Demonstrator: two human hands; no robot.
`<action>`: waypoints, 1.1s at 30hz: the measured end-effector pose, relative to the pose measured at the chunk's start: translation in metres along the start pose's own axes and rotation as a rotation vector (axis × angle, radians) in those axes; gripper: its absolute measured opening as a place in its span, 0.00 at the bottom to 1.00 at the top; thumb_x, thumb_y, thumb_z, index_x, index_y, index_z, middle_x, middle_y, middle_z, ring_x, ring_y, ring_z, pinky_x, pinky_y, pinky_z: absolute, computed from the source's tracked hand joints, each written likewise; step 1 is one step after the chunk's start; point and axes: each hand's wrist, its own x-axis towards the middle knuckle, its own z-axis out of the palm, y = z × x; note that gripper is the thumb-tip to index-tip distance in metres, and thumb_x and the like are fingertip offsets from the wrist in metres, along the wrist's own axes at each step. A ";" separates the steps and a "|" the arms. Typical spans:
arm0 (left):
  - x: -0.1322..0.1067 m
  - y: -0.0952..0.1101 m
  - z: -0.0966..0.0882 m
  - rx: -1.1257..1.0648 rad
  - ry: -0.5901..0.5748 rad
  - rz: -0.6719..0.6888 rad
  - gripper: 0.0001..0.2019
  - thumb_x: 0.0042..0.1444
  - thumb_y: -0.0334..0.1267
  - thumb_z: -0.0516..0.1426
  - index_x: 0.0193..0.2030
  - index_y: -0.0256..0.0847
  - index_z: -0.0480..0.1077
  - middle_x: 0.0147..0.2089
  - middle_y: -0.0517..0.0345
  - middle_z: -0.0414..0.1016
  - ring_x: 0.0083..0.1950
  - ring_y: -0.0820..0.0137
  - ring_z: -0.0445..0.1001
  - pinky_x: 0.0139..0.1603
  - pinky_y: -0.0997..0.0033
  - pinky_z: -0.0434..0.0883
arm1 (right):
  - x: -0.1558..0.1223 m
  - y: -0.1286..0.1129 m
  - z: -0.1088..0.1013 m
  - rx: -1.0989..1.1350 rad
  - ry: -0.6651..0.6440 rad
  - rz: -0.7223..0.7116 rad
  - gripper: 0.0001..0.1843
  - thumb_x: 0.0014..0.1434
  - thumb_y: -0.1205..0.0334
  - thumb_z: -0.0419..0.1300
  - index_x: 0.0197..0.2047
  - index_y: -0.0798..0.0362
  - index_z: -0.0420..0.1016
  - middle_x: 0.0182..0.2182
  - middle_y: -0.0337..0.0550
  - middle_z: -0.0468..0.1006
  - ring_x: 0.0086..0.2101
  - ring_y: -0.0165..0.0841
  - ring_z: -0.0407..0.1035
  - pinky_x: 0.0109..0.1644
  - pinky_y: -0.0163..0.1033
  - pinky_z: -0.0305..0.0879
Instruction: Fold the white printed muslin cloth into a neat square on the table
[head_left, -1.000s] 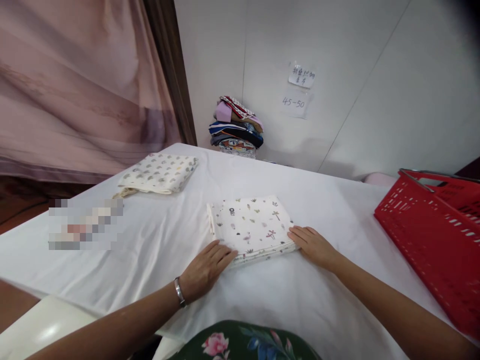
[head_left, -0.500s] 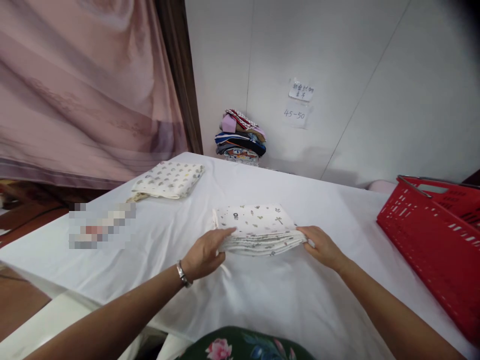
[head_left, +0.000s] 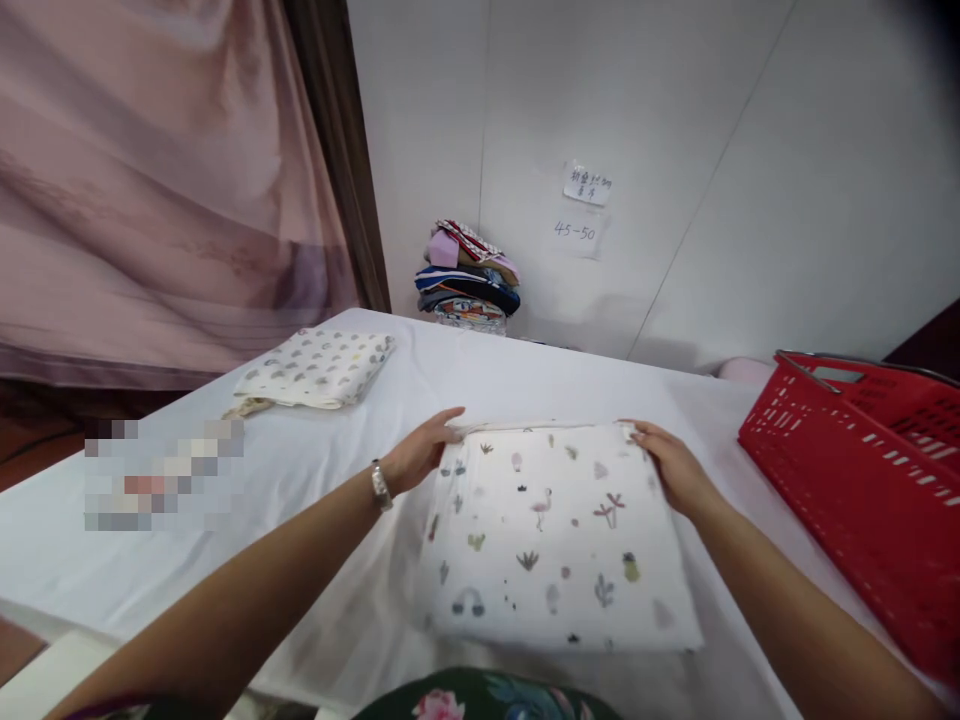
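A folded white cloth (head_left: 555, 540) printed with cacti, a flamingo and small plants spreads in front of me, its near edge close to my body. My left hand (head_left: 424, 450) grips its far left corner, thumb and fingers at the edge. At the far right corner, my right hand (head_left: 667, 460) pinches the cloth beside a small white tag. Part of the fingers of both hands is hidden behind the fabric. Farther left on the table lies another folded white cloth (head_left: 319, 365) with a grey rainbow-like print, apart from my hands.
A red plastic basket (head_left: 840, 500) stands on the right of the white-covered table (head_left: 570, 375). Stacked folded fabrics (head_left: 469, 280) rise behind the far edge, against the wall. A pink curtain (head_left: 172, 180) hangs at the left. A blurred-out item (head_left: 165, 475) lies on the table's left side.
The printed cloth was a thin folded stack seen edge-on; now its broad face is turned toward me and reaches nearer my body. Both hands have shifted to its far corners.
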 end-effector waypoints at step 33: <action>0.045 -0.043 0.013 1.212 -0.046 0.548 0.06 0.50 0.37 0.58 0.36 0.40 0.72 0.42 0.52 0.70 0.47 0.61 0.66 0.49 0.57 0.63 | 0.038 0.059 0.056 -1.228 -0.237 -0.617 0.12 0.61 0.63 0.50 0.41 0.50 0.74 0.36 0.45 0.73 0.38 0.36 0.64 0.43 0.42 0.59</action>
